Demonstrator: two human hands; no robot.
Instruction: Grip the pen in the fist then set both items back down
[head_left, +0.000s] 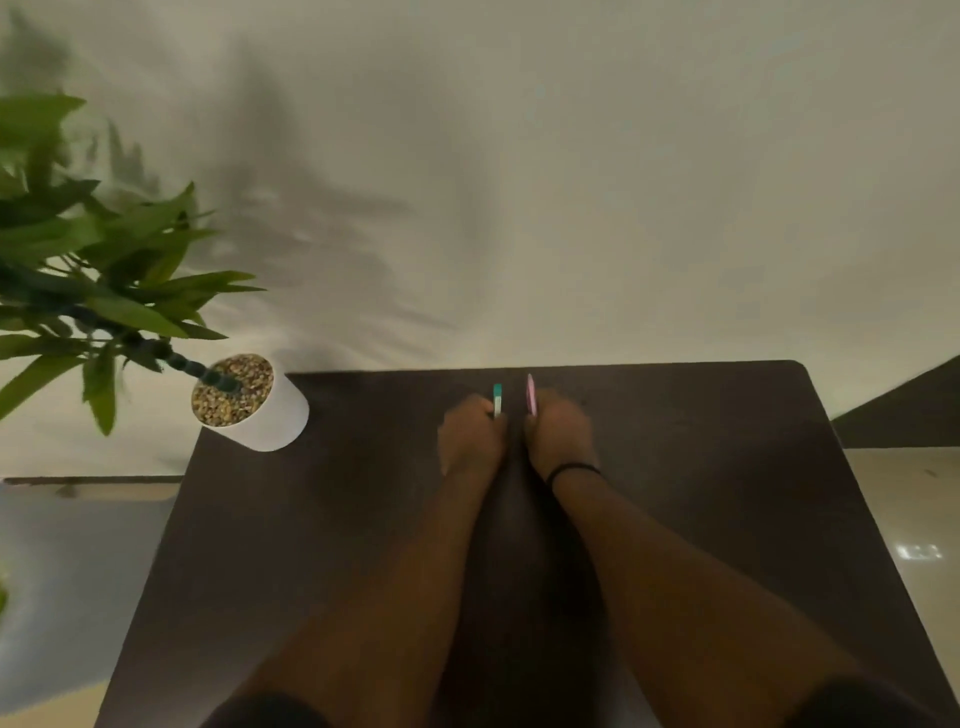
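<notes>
— Dark short sleeves sit closest to us, at the bottom corners, and from them our two bare forearms run up toward twelve o'clock over the dark brown worktop (701, 467).

— Where do our hands end up?

— Side by side near the far edge of the worktop, just apart from each other. Our left hand (470, 441) has its fingers curled round a teal-and-white marker (497, 399), whose capped end pokes out toward twelve o'clock. Our right hand (558, 434) is curled round a pink marker (531, 395), which also points to twelve o'clock.

— Do the two markers touch?

— No, we see a narrow gap of worktop between them; the teal one lies at nine o'clock of the pink one. How much of each barrel sits inside the fist we cannot tell, since the picture is soft there.

— Anything on the wrists?

— We wear a thin black band (574, 470) on the right wrist.

— And around us?

— At ten o'clock from the hands, on the far left corner of the worktop, stands a white pot (270, 421) filled with small pebbles (231, 389). A green leafy plant (93, 280) rises out of it and leans toward nine o'clock. Beyond the far edge we face a pale wall (571, 182) that carries the plant's shadow. At three o'clock we see a glossy pale floor (909, 519).
</notes>
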